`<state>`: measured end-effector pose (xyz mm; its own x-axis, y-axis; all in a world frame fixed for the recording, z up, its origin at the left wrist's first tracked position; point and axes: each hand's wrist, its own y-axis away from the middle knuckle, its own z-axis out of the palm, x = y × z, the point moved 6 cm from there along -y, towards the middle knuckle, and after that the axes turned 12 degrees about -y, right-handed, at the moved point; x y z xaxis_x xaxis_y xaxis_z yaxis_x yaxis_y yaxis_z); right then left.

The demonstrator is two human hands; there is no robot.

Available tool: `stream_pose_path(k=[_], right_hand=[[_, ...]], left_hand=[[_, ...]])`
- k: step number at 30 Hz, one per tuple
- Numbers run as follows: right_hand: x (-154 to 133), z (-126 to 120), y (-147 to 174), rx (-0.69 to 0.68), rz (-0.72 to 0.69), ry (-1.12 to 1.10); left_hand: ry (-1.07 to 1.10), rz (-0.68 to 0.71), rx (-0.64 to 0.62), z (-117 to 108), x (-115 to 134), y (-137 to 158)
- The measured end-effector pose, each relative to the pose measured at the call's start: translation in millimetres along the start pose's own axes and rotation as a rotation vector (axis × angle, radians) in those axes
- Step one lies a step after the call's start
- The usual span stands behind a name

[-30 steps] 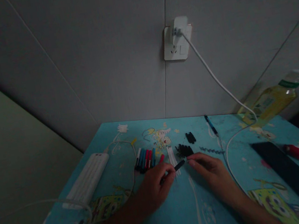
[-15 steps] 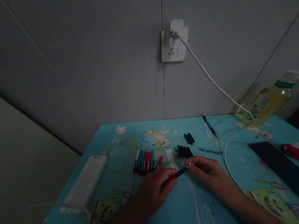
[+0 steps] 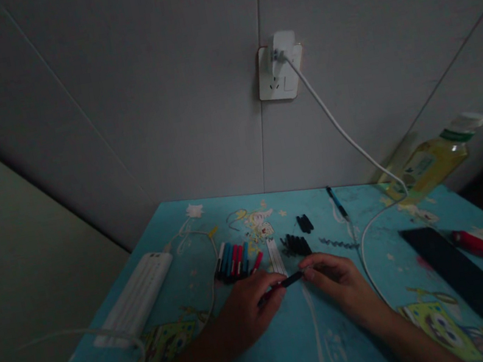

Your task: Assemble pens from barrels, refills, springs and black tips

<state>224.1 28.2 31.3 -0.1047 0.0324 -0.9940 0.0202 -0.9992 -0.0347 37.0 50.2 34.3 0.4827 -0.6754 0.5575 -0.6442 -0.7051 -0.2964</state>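
Observation:
My left hand (image 3: 252, 307) pinches the barrel of a dark pen (image 3: 292, 279), with a bit of red showing by the fingers. The thumb and fingers of my right hand (image 3: 340, 285) close on the pen's other end, hiding its tip. Just beyond the pen lie thin white sticks (image 3: 275, 257), side by side. Several short black pieces (image 3: 297, 244) are bunched to their right, with a few more black pieces (image 3: 305, 223) behind. A row of blue, red and white pen barrels (image 3: 233, 260) with dark ends lies past my left hand, alongside a loose red piece (image 3: 257, 261).
A white power strip (image 3: 135, 297) with cables lies on the left. Toward the right are a blue-black pen (image 3: 336, 202), small dark springy pieces (image 3: 338, 243), a dark flat slab (image 3: 463, 273), a red object (image 3: 481, 246) and a leaning bottle of yellow liquid (image 3: 435, 164). A charging cable (image 3: 327, 111) hangs from the wall socket (image 3: 272, 86).
My right fingers have shifted slightly down and left along the pen, covering the shiny tip that showed before. My left hand keeps its hold. The view has moved a little.

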Motion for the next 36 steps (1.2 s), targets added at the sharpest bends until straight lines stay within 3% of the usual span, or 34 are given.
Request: stream_pose_path(k=[18, 36], right_hand=[[9, -4, -1, -0.032, 0.055, -0.005], [12, -6, -5, -0.043, 0.082, -0.008]], left_hand=[[0.013, 0.05, 0.002, 3, 2, 1], [0.097, -0.024, -0.01, 2, 3, -2]])
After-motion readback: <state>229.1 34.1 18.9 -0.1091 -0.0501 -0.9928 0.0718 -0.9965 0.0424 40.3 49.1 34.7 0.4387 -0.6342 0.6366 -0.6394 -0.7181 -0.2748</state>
